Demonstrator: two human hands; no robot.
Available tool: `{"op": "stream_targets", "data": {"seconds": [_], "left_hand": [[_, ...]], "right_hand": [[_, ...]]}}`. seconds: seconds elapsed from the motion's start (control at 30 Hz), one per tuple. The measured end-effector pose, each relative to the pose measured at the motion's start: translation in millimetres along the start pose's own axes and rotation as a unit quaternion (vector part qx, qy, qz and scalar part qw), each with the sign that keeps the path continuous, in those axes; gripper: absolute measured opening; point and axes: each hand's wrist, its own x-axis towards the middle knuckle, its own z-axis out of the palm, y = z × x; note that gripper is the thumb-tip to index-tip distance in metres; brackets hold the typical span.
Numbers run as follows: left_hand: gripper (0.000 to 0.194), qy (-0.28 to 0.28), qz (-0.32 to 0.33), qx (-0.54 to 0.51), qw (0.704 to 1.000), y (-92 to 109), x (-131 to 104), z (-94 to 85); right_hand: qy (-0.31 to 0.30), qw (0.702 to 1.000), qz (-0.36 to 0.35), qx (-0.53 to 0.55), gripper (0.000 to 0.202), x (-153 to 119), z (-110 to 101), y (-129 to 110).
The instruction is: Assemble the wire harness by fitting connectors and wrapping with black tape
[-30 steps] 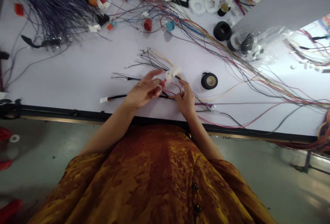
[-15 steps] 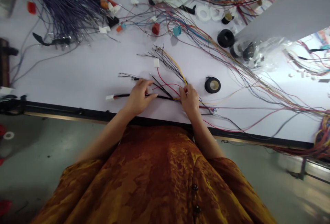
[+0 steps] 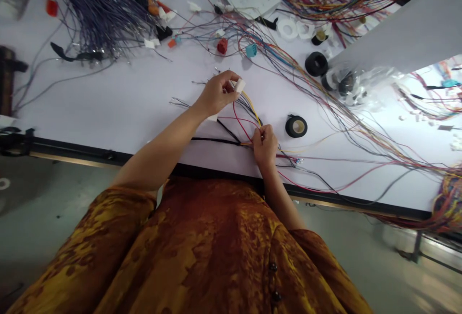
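Left hand pinches white connector housing; right hand grips wire harness near front edge of surface. Harness likely light, floppy; housing rigid. Best hold: housing, not thin leads.

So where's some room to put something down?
The biggest gap is left, between the purple wires, left forearm and dark table edge; a thin grey wire crosses it. A smaller one lies between the long wire bundle and the tape roll beside the right hand. It's crowded along the back and around the left hand.
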Motion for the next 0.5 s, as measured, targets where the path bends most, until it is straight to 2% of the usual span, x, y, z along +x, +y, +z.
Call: {"op": "stream_targets", "data": {"seconds": [0.1,0.17,0.2,0.27,0.33,0.4,0.5], "left_hand": [[0.015,0.005,0.039,0.011,0.999,41,-35,-7.9],[0.015,0.014,0.042,-0.004,0.999,56,-63,-15.6],[0.015,0.017,0.042,-0.022,0.999,58,-76,-19.3],[0.018,0.036,0.041,-0.056,0.997,50,-100,-25.2],[0.025,0.069,0.031,-0.057,0.996,33,-118,-28.8],[0.031,0.092,0.012,-0.015,0.996,15,-131,-29.8],[0.020,0.101,-0.006,0.067,0.993,-3,-143,-27.9]], "right_hand": [[0.025,0.998,0.025,0.060,0.011,2,1,2],[0.045,0.991,0.038,0.118,0.005,3,3,6],[0.055,0.988,0.041,0.138,0.012,4,4,9],[0.067,0.984,0.044,0.161,0.024,5,6,13],[0.075,0.982,0.042,0.169,0.029,3,4,14],[0.087,0.984,0.027,0.156,0.031,0,-1,10],[0.087,0.992,-0.048,0.083,0.025,-2,-12,-6]]}}
